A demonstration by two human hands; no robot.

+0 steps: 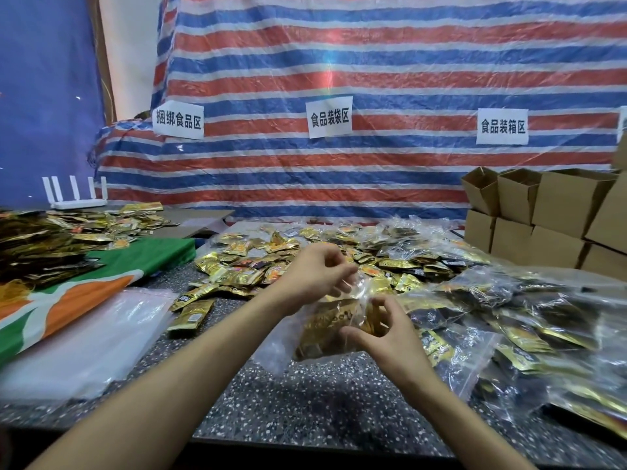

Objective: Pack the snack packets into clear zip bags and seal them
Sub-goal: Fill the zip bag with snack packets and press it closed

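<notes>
The tarp [373, 62] is striped red, blue and white. Snack packets [237, 276] are gold and black; the zip bag [325, 320] is clear. The counter [322, 401] is dark grey, speckled white. A cloth [152, 256] shows green, orange and white; boxes [559, 205] are brown.

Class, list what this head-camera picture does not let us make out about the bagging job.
Head view: whether the zip bag is sealed; its mouth is blurred between the left hand and right hand.
Head view: packet count inside; packets overlap, right hand covers some.
Head view: contents of the cardboard boxes; their walls hide them.
Head view: filled bags at right; cut off by the edge.
</notes>
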